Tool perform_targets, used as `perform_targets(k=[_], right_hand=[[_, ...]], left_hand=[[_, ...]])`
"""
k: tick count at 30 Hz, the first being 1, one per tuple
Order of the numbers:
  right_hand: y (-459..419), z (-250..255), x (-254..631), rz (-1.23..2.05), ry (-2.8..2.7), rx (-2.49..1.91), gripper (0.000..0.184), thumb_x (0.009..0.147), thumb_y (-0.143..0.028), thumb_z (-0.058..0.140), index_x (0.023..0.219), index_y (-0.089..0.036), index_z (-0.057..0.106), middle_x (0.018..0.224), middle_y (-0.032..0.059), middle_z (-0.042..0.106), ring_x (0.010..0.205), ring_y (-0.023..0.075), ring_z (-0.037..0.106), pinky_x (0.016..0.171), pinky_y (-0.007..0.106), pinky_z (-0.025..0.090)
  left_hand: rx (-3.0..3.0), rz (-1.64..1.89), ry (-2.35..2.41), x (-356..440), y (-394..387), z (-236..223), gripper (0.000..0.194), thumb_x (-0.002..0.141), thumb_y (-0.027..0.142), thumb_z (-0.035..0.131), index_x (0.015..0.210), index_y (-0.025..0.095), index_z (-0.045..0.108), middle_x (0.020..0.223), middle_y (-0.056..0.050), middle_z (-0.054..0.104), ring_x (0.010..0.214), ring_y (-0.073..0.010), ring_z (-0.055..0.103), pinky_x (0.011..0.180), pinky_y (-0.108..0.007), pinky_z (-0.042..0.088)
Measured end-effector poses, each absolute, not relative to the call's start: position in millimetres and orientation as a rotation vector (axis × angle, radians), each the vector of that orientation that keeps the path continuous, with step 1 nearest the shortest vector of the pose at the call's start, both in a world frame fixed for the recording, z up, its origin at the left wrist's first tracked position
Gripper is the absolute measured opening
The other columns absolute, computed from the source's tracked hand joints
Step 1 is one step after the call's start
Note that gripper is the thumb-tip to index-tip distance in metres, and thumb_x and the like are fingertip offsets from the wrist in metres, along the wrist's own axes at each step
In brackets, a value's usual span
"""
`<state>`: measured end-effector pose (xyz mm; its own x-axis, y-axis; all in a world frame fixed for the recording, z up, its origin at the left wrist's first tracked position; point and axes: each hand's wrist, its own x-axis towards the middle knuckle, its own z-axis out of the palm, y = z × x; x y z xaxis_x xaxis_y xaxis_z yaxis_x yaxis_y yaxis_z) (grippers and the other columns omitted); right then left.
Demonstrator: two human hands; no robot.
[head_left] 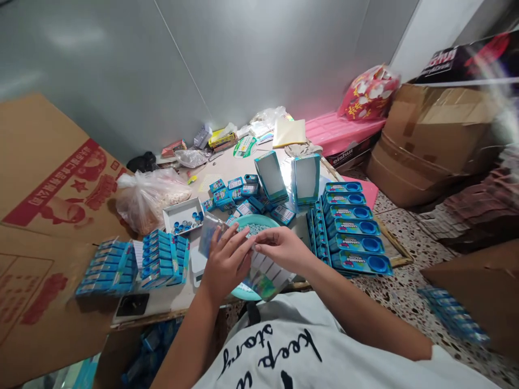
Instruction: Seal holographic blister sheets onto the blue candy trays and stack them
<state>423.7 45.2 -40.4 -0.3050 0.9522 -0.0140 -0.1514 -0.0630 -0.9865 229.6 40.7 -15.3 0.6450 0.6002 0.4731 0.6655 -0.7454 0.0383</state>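
Note:
My left hand (226, 260) and my right hand (284, 247) meet over a teal bowl (255, 222) at the near edge of the table (227, 178). Both pinch a strip of small clear plastic bags (265, 273) that hangs down toward my lap. The left fingers are stretched along the strip's top, and the right thumb and fingers are closed on its upper edge. A loose clear bag (208, 232) lies just left of my left hand.
Stacks of blue boxes (352, 227) stand right of my hands, and more (133, 262) lie to the left. Small blue packets (235, 192), two upright cartons (287, 175), a white tray (182, 215) and a filled plastic bag (150, 197) crowd the table. Cardboard boxes (430, 135) sit around.

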Motion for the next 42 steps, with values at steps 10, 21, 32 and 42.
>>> perform_targets(k=[10,21,32,42], right_hand=[[43,-34,429,1.632,-1.264,-0.953,0.023,0.075,-0.036,0.073,0.087,-0.016,0.077,0.089,0.0081,0.078,0.084,0.0221,0.071,0.078,0.034,0.055],[42,-42,421,1.678,-1.124,-1.018,0.025,0.069,-0.037,0.076,0.081,-0.015,0.074,0.078,0.0046,0.075,0.072,0.0167,0.067,0.072,0.03,0.052],[33,-38,389,1.327,-1.517,-1.177,0.013,0.082,-0.027,0.063,0.083,-0.018,0.071,0.081,0.0051,0.074,0.076,0.0191,0.068,0.068,0.029,0.05],[29,-14,369,1.287,-1.681,-1.152,0.013,0.086,-0.023,0.06,0.08,-0.019,0.072,0.08,0.0032,0.073,0.075,0.0171,0.064,0.065,0.027,0.047]], left_hand=[[-2.632,-0.807,-0.866,216,38,-24,0.046,0.08,0.013,0.074,0.125,0.02,0.063,0.126,-0.007,0.069,0.128,-0.0248,0.056,0.108,-0.045,0.047],[-2.649,-0.973,-0.952,211,25,-34,0.032,0.08,0.012,0.074,0.11,0.021,0.065,0.12,-0.005,0.071,0.123,-0.0251,0.06,0.108,-0.048,0.046],[-2.524,-0.869,-1.318,182,-2,-53,0.037,0.084,0.013,0.067,0.119,0.023,0.061,0.109,-0.008,0.071,0.113,-0.023,0.062,0.101,-0.043,0.048],[-2.44,-0.798,-1.1,159,13,-55,0.046,0.085,0.017,0.07,0.129,0.024,0.059,0.125,-0.007,0.069,0.134,-0.0246,0.051,0.121,-0.053,0.021]])
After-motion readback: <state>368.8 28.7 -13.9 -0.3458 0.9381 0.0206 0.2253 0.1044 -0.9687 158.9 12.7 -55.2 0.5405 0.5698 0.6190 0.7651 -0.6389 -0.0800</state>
